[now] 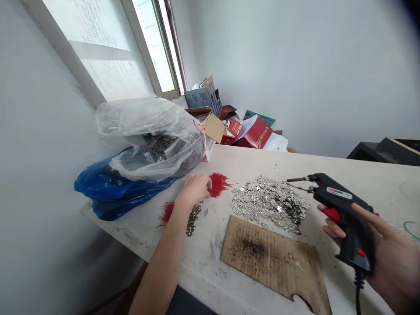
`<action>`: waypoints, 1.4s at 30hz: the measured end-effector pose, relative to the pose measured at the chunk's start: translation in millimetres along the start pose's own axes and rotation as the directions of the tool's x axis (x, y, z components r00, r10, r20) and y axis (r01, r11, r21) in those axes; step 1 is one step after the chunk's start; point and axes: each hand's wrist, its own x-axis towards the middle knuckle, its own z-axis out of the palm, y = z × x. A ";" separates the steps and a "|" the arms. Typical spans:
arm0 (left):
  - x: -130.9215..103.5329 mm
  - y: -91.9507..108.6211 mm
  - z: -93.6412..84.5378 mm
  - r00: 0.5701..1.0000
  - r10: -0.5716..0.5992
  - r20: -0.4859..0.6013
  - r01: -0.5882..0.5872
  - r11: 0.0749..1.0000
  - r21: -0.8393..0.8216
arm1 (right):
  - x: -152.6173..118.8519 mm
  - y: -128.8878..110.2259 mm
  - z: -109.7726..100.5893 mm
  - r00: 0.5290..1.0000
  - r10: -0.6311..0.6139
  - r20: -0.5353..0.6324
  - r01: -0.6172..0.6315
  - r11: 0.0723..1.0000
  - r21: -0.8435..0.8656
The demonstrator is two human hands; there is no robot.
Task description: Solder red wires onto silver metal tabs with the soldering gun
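Observation:
My left hand [196,189] reaches to the bundle of red wires [218,184], its fingers curled at the bundle's left edge; what they pinch, if anything, is hidden. Under my left forearm lie more red wires [166,212], beside small dark metal pieces [193,219]. My right hand [377,245] is wrapped round a black soldering gun [349,214] with a red trigger. The gun's tip points left, over the right edge of a spread pile of small silver metal parts [262,199]. A scorched cardboard piece [269,258] lies in front of the pile.
Clear and blue plastic bags [121,192] sit at the table's left. Behind are an open carton [215,127], red boxes [257,132] and a grey crate [204,98]. Dark boxes [393,151] stand at the back right. A cord hangs from the gun. The white table [243,159] meets the wall.

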 end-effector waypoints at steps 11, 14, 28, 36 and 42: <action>2.2 -1.3 4.4 1.000 0.007 -0.006 -0.007 1.000 -0.020 | -4.9 -15.8 12.9 0.983 0.091 -0.156 -0.083 0.995 0.062; 2.2 -2.8 4.2 1.000 0.009 -0.014 -0.009 1.000 -0.026 | -4.7 -14.5 12.3 0.988 0.075 -0.134 -0.068 0.996 0.055; 2.9 -8.6 5.8 0.998 0.016 -0.067 -0.025 0.992 -0.125 | -1.5 -5.8 2.8 0.990 0.077 -0.118 -0.069 0.995 0.068; -7.4 34.0 0.7 0.927 0.353 -0.127 -0.374 0.844 -0.384 | -3.7 -10.8 5.3 0.992 0.022 -0.122 -0.008 0.994 0.109; -30.7 79.2 9.7 0.759 0.645 -0.089 -0.605 0.648 -0.463 | -19.6 -20.0 7.3 0.922 -0.365 -0.126 0.358 0.931 -0.075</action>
